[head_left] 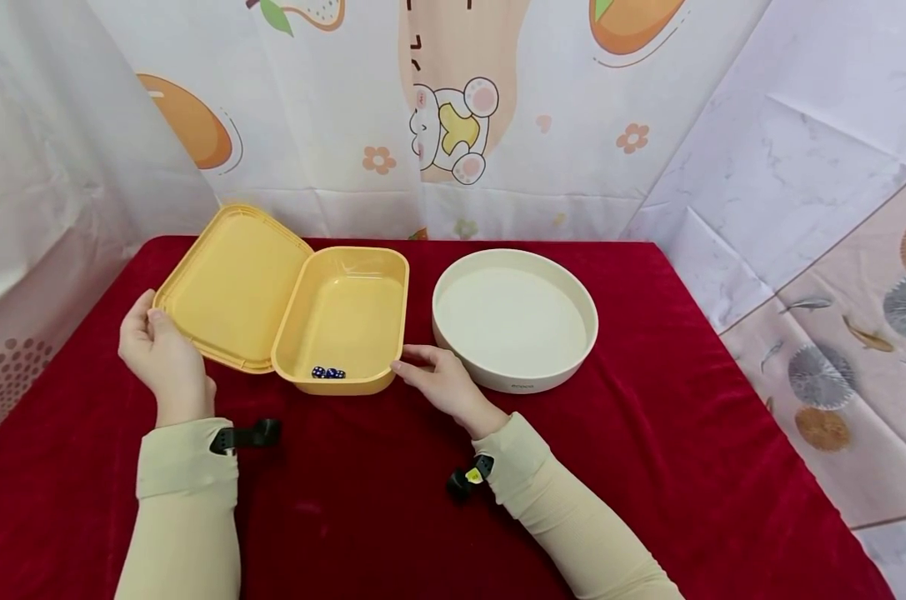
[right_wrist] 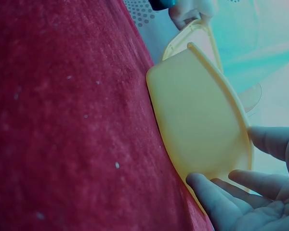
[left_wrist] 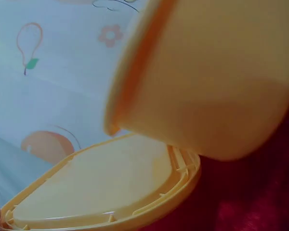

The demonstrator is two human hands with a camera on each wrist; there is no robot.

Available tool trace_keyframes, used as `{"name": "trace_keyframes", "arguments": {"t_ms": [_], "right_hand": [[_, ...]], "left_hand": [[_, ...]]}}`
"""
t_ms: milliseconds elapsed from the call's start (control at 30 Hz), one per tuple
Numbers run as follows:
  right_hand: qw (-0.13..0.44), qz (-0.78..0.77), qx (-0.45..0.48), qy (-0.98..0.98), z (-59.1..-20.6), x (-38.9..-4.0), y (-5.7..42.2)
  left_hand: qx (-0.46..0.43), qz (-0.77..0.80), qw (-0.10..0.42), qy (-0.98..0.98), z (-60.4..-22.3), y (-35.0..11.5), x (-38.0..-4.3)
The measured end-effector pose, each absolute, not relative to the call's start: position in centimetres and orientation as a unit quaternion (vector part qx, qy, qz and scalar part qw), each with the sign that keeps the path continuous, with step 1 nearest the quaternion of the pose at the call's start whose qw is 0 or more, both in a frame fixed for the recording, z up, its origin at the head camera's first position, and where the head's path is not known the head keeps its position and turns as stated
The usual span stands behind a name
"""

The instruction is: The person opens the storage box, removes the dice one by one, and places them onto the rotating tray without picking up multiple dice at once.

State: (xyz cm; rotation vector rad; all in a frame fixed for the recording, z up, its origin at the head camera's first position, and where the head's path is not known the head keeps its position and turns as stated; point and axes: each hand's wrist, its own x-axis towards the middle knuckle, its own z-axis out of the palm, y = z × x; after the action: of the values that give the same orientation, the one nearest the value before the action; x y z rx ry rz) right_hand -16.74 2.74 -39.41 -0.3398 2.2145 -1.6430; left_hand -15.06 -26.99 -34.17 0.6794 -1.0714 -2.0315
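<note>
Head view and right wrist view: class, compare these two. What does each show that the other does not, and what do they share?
Only the head view: the small blue dice inside the yellow box, the round cream tray and the cartoon animal print behind.

Only the right wrist view: pale specks on the red cloth.

Both: the box with its lid open, the left hand holding the lid, the right hand touching the box, and the red cloth.
</note>
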Motion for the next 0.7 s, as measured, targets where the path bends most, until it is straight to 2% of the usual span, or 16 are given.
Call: {"name": "trace_keyframes", "arguments": {"t_ms": [467,700], "right_hand": [[0.189,-0.582,-0.109,0.783,-39.3,-16.7,2.7],[0.192,-0.579,-0.105,0.786,-39.2,-16.7,2.7]], "left_hand": [[0.32,-0.769,0.327,-0.445,-35.5,-28.6,-15.2],[0.376,-0.676,0.285,-0.565,-35.7,-29.6,-14.6]]}}
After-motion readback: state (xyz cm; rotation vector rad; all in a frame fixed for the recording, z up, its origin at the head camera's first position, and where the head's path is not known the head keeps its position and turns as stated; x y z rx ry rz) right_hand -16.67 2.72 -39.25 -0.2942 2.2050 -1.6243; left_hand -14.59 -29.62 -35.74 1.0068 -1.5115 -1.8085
